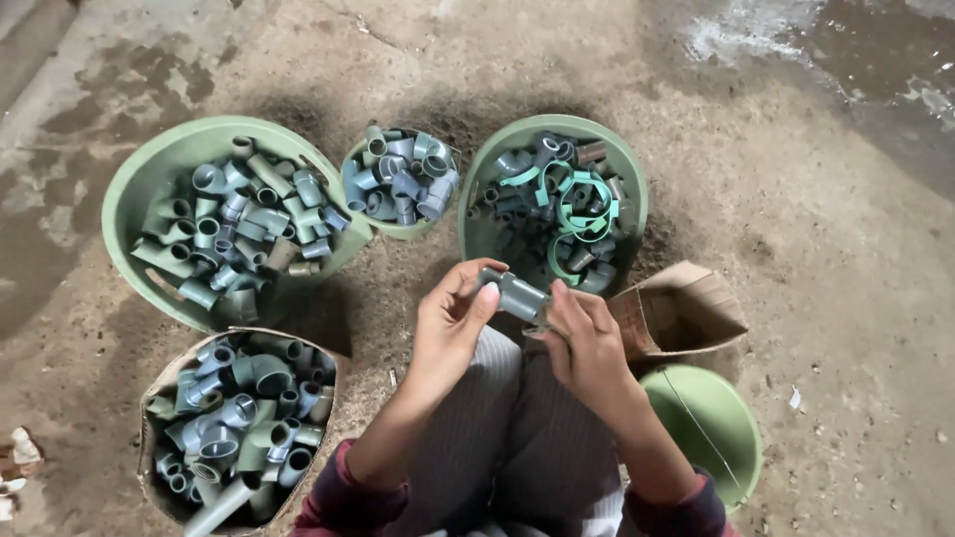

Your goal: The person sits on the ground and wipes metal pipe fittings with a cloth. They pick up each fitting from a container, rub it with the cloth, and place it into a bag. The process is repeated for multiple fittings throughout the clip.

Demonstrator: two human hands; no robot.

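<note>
While both hands meet at frame centre over the lap, a short grey pipe fitting (517, 295) lies between them, long axis running from upper left down to lower right. Left hand (450, 323) pinches its upper-left end; right hand (589, 343) grips the lower-right end, equally close. Above: a large green basin (149, 174) and small bowl (398, 229) of fittings, a basin with green rings (627, 169). Lower left, a cardboard box (159, 383) of fittings. Concrete floor (846, 249).
</note>
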